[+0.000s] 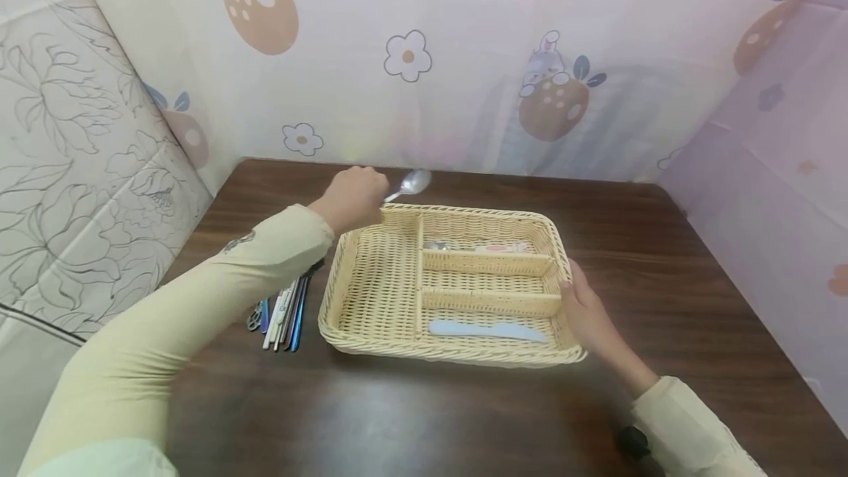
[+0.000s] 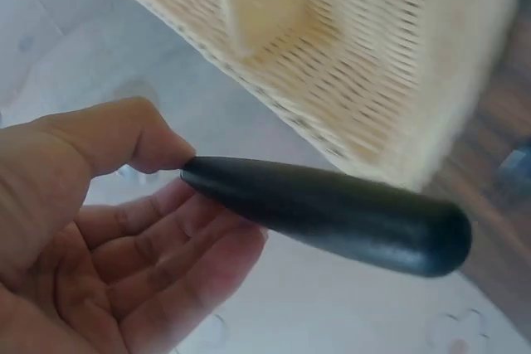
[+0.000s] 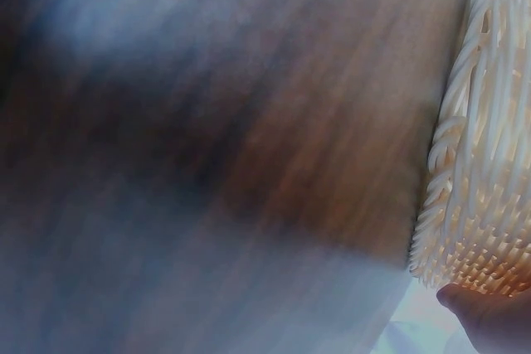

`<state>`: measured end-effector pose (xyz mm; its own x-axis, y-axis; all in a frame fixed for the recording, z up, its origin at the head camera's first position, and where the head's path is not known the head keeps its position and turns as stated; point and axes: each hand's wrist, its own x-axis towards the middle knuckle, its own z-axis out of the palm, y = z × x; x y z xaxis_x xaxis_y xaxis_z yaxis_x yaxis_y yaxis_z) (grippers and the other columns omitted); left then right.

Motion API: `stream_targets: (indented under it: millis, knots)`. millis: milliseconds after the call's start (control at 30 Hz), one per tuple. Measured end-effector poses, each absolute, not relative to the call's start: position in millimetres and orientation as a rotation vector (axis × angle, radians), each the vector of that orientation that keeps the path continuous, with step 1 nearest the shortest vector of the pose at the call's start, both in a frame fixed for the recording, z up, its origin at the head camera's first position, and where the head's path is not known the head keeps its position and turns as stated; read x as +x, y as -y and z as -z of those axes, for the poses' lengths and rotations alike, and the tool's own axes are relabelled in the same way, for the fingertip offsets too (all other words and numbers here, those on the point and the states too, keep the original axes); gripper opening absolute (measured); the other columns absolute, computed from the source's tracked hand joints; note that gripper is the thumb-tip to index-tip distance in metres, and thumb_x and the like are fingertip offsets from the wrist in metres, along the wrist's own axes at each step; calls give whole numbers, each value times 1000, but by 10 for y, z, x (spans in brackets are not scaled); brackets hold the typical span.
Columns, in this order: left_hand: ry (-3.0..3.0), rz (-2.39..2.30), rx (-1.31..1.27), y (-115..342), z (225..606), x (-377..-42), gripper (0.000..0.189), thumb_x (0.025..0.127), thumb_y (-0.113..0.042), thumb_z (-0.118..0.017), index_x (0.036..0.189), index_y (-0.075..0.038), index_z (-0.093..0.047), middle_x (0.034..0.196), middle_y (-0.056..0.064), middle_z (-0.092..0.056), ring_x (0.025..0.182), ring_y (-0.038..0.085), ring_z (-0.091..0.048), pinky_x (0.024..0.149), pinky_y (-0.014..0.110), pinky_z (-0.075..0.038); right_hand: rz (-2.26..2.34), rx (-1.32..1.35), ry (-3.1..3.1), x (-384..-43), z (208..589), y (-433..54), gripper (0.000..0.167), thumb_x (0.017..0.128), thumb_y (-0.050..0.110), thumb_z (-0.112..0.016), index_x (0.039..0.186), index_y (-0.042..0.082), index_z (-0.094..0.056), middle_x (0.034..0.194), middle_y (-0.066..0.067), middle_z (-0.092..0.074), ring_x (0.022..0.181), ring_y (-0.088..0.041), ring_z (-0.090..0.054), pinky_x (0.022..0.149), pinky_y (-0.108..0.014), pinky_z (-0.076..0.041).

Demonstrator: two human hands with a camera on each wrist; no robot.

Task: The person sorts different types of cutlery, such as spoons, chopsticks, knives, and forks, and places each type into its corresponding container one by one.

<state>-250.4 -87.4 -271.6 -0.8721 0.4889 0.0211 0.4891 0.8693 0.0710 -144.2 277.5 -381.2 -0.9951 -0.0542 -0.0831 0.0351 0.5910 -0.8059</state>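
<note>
Above the far left rim of the basket, my left hand (image 1: pixel 354 197) holds a spoon (image 1: pixel 416 181) with its silver bowl pointing right. In the left wrist view, thumb and fingers pinch the thin end of the spoon's black handle (image 2: pixel 332 213). My right hand (image 1: pixel 588 315) grips the right end of the cream wicker basket (image 1: pixel 377 285), its thumb near the rim. A small spoon with a pink-and-white handle (image 1: pixel 501 247) lies in the far right compartment. In the near right compartment lies a pale plastic knife (image 1: pixel 486 330).
Left of the basket, several pieces of cutlery (image 1: pixel 286 319) lie together on the dark wooden table (image 1: pixel 464 418), partly hidden by my left sleeve. Patterned cloth (image 1: pixel 464 57) hangs behind the table. A small black object (image 1: pixel 634 442) is beside my right sleeve.
</note>
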Motion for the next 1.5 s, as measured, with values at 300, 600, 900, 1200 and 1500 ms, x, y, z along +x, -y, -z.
stream_targets:
  millis: [300, 600, 900, 1200, 1500]
  knots:
    - [2927, -24, -1091, 247, 2681, -2584, 6, 78, -2, -66, 82, -5, -63, 79, 5, -60, 71, 19, -54, 66, 34, -52, 1372, -46, -2745, -1423, 3825, -2763, 54, 105, 26, -20, 153, 11, 0, 147, -35, -21, 127, -51, -32, 103, -65, -21]
    - [2893, -101, -1267, -264, 2835, -2665, 14, 82, -2, -61, 94, -9, -66, 89, 3, -64, 76, 17, -56, 73, 31, -52, 1367, -43, -2750, -1416, 3780, -2714, 55, 105, 26, -21, 153, 10, 2, 148, -35, -17, 131, -52, -26, 104, -65, -18]
    - [2925, -130, -1351, -489, 3082, -2708, 14, 88, -1, -58, 96, -9, -66, 86, 1, -61, 70, 15, -47, 72, 32, -51, 1370, -42, -2746, -1425, 3804, -2672, 56, 105, 25, -22, 152, 9, 2, 149, -33, -14, 134, -51, -18, 106, -63, -14]
    - [2967, -170, -1357, -608, 3143, -2744, 16, 90, 4, -54, 89, -10, -61, 78, -1, -49, 67, 14, -40, 64, 28, -43, 1361, -28, -2763, -1421, 3789, -2667, 55, 105, 25, -22, 153, 10, 1, 148, -34, -18, 133, -51, -22, 106, -63, -16]
    - [3090, -213, -1397, -715, 3225, -2764, 16, 94, 2, -48, 87, -11, -55, 76, -1, -44, 66, 13, -38, 60, 26, -35, 1361, -35, -2773, -1416, 3799, -2669, 55, 105, 24, -22, 153, 10, 0, 150, -31, -16, 136, -49, -17, 107, -62, -14]
